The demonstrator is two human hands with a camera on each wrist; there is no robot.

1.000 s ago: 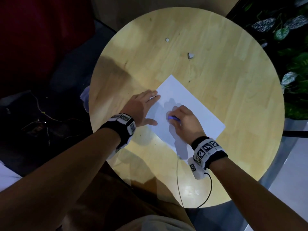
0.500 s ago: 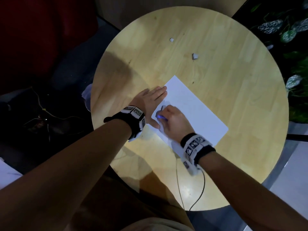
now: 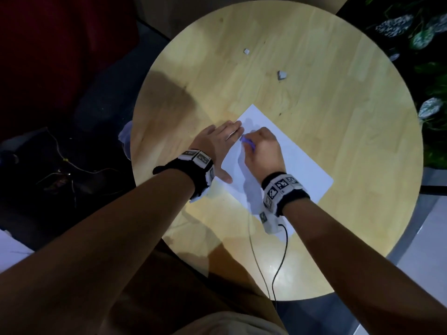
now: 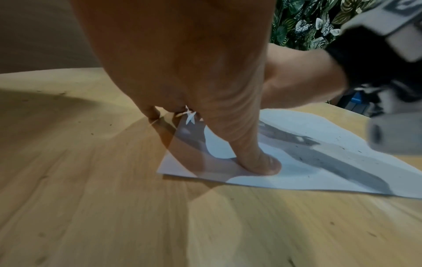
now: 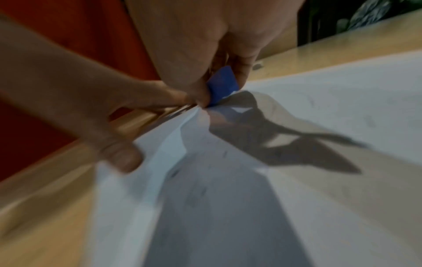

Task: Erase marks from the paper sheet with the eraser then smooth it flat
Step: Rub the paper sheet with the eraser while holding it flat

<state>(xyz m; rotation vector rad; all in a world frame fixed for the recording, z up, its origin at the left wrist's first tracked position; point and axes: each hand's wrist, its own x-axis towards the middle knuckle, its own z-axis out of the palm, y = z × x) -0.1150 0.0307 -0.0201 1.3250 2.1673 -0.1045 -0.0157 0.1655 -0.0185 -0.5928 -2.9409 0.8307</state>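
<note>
A white paper sheet (image 3: 297, 163) lies slanted on the round wooden table (image 3: 314, 97). My left hand (image 3: 217, 143) lies flat with straight fingers on the sheet's left edge, and its thumb (image 4: 258, 162) presses the paper (image 4: 319, 153) near a corner. My right hand (image 3: 261, 151) pinches a small blue eraser (image 3: 248, 142) between thumb and fingers, with its tip against the paper (image 5: 297, 162) close to the left fingertips. The eraser (image 5: 222, 84) shows clearly in the right wrist view. Small dark crumbs dot the sheet.
Two small grey scraps (image 3: 281, 74) (image 3: 246, 51) lie on the far half of the table. A black cable (image 3: 278, 267) runs from my right wrist over the near table edge. Leafy plants (image 3: 416, 32) stand at the far right, dark floor at the left.
My right hand has carried the eraser up and left across the sheet, until it is close to the left fingertips. The left hand stays flat on the paper's left edge.
</note>
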